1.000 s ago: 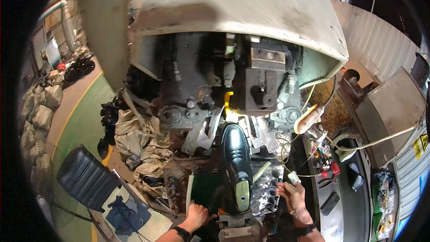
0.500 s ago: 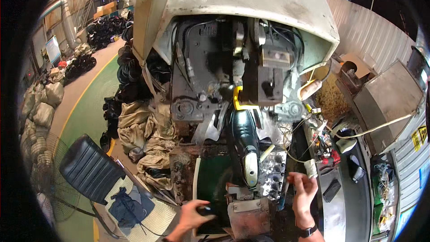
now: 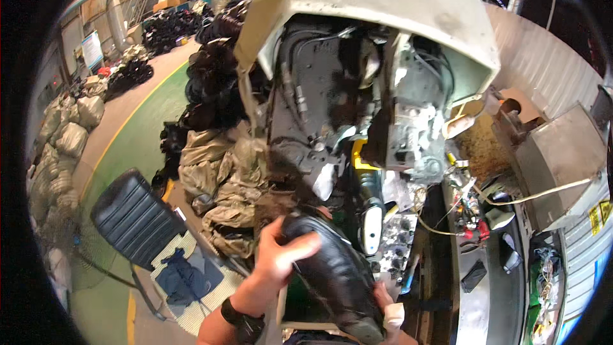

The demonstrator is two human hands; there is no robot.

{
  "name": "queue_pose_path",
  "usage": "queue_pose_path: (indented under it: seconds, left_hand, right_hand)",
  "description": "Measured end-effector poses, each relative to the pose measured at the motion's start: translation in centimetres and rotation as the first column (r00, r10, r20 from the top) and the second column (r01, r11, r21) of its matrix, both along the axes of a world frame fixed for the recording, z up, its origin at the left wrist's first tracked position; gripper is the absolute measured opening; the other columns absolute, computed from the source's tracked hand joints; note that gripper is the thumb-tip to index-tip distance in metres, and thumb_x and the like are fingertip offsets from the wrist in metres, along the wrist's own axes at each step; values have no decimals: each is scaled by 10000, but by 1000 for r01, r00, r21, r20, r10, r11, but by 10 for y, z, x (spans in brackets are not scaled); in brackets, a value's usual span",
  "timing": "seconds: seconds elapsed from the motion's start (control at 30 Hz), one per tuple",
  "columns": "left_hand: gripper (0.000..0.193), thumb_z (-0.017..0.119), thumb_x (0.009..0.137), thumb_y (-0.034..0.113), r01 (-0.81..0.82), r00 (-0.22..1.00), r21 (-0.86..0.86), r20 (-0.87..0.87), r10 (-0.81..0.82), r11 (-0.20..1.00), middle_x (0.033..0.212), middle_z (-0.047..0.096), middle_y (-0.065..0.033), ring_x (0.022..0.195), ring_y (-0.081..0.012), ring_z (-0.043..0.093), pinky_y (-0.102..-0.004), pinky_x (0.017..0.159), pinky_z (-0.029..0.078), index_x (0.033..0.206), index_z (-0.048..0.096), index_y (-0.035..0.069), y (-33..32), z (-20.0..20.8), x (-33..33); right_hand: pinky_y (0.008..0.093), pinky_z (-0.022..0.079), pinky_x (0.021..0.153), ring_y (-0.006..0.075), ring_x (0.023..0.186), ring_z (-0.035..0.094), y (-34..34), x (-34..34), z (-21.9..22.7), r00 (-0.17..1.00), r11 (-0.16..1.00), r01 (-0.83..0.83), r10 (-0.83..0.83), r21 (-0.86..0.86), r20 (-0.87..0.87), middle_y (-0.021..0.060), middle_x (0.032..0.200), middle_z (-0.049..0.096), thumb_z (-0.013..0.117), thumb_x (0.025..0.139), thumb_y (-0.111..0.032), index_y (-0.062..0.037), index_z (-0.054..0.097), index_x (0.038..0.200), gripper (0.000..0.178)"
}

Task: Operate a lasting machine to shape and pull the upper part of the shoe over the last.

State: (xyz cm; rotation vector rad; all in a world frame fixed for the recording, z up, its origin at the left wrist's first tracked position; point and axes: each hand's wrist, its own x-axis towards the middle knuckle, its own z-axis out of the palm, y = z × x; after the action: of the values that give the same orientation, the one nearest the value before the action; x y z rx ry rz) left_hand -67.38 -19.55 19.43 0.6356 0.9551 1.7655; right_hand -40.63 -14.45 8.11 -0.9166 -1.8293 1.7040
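right edge: yellow sign (image 3: pixel 601 213) with black markings stood on corrugated panel (image 3: pixel 580 254); upper left: board's (image 3: pixel 92 50) lettering was illegible

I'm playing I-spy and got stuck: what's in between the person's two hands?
A shiny black shoe lies between them, slanting from the left hand to the right hand. You can see it in the head view.

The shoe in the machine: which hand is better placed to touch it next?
Probably the right hand, at the lower right edge of the held shoe, on the side facing the other shoe. The left hand grips the upper end, across the held shoe from the other.
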Motion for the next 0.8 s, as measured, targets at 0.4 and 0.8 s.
queue_pose_path:
  seconds: [0.4, 0.8]
  left_hand:
    - [470, 787, 908, 105, 352, 927, 123, -181, -328, 928, 1199, 712, -100, 1089, -179, 681, -349, 996, 533, 1319, 604, -32, 63, 28, 161]
    - [495, 585, 1048, 420, 675, 513, -346, -414, -752, 652, 1233, 704, -143, 1111, -218, 666, -367, 1012, 495, 1325, 635, 12, 92, -114, 423]
  right_hand:
    - [535, 405, 1163, 348, 1160, 681, -52, 133, 86, 902, 692, 421, -389, 587, -188, 243, 1264, 682, 834, 781, -131, -24, 568, 1371, 656]
    - [472, 508, 1050, 296, 1221, 596, -118, 392, 23, -90, 45, 813, -975, -580, -201, 165, 1358, 607, 711, 915, -257, -65, 567, 1410, 550]
